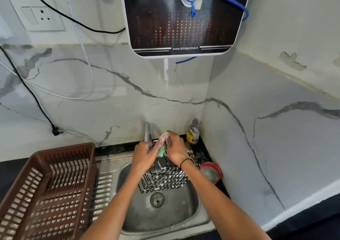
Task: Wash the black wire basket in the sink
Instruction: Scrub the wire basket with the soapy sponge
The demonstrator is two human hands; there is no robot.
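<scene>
Black wire basket [163, 180] tilted over the steel sink [191, 215], top edge raised toward the tap [147, 131], lower end down near the drain [157, 199], wires flecked with white suds

Left hand [145, 154] clenched on the basket's upper rim, fingers curled round the wire just below the tap. Right hand [174, 147] close beside it, almost touching, grasping a green sponge [161, 150] with pinkish foam on top, pressed against the same rim between the two grips. Thin black band on the right wrist

Left of the grips, a brown slotted plastic crate [53, 188] over the sink's ribbed drainboard and the dark counter [7, 175]. Right of the grips, a small bottle [192, 132] with a yellow label in the back corner, and nearer than it a red-rimmed round bowl [211, 171] on the counter edge, just beside the right forearm

Above the grips, on the marble-patterned wall, a water purifier [184, 22] with blue tubing. Far up to the left, a white wall socket [37, 16], with black and white cables trailing down, one loose black plug [57, 130] hanging free
</scene>
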